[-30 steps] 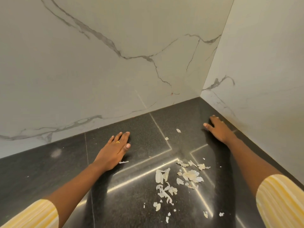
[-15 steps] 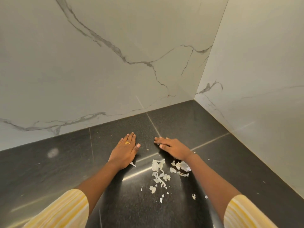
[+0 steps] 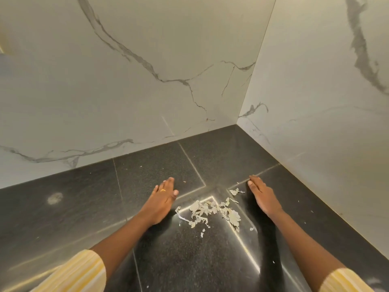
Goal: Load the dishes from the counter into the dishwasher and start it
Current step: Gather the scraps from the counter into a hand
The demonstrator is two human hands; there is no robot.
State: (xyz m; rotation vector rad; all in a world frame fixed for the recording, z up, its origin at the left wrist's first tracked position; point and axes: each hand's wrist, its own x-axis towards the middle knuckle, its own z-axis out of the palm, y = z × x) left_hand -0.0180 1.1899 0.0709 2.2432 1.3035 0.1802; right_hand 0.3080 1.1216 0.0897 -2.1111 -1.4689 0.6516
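While one heap of pale scraps [image 3: 212, 211] is lying on the dark counter [image 3: 84, 207], the left hand [image 3: 161, 202] and right hand [image 3: 263, 197] are flanking it, both flat, gripping nothing.

The person wears a top of light fabric, yellow with thin white stripes. Only the ends of the two sleeves are visible. On the left sleeve [image 3: 77, 272] the stripes are wide and soft, and they run along the arm. The right sleeve [image 3: 343, 281] has the same pattern and its hem is a little rounded. Below the sleeves both forearms are bare. The left hand [image 3: 162, 201] carries a small gold-coloured ring [image 3: 163, 190] on one of its middle fingers. The nails on both hands are cut short.
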